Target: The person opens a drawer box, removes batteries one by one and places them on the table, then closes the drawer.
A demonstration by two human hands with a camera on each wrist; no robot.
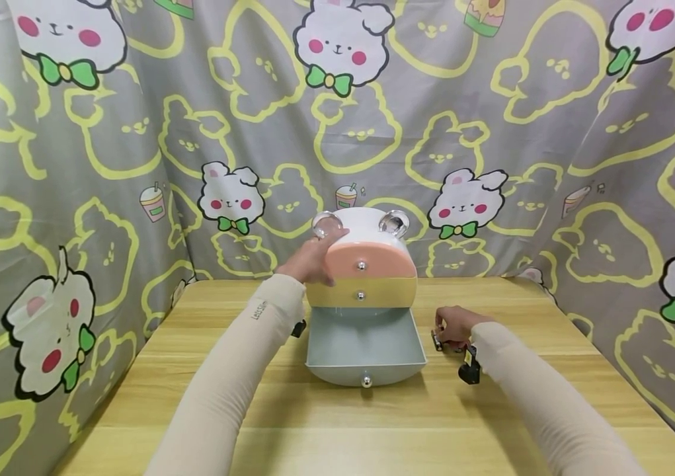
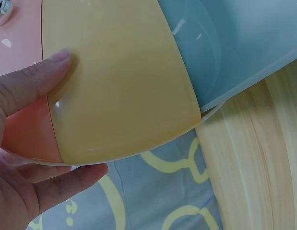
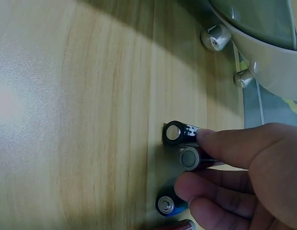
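A small bear-eared drawer cabinet has a coral drawer, a yellow drawer and a grey-green bottom drawer pulled out. My left hand grips the cabinet's left side, thumb on the front and fingers behind the edge in the left wrist view. To the right of the cabinet, my right hand is down at the table. In the right wrist view its thumb and fingers pinch a black battery and a dark red battery. Beneath the fingers lies a blue battery.
Another red battery shows at the bottom edge of the right wrist view. The cabinet stands on a wood-grain table. Patterned grey cloth hangs behind and on both sides. Silver knobs stick out from the drawer fronts.
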